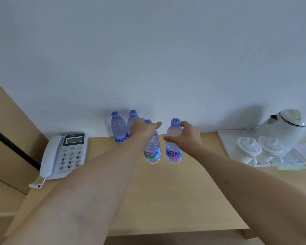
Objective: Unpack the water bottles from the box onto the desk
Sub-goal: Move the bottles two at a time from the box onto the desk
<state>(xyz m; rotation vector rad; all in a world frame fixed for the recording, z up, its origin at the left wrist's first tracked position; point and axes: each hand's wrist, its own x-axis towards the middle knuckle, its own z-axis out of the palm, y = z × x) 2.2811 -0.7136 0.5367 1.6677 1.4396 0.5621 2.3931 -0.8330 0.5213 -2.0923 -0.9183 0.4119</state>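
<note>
Several clear water bottles with purple caps stand upright on the light wooden desk (166, 191). Two stand at the back against the wall: one on the left (118, 128) and one just right of it (132, 118), partly hidden by my left hand. My left hand (143, 129) grips the neck of a third bottle (153, 152). My right hand (187, 137) grips the shoulder of a fourth bottle (174, 149) beside it. Both of these bottles are upright at desk level. The box is out of view.
A white desk telephone (64, 154) sits at the left of the desk. At the right, a white tray (224, 138) carries a white kettle (286, 128) and two covered cups (249, 149). A wooden panel rises at the far left.
</note>
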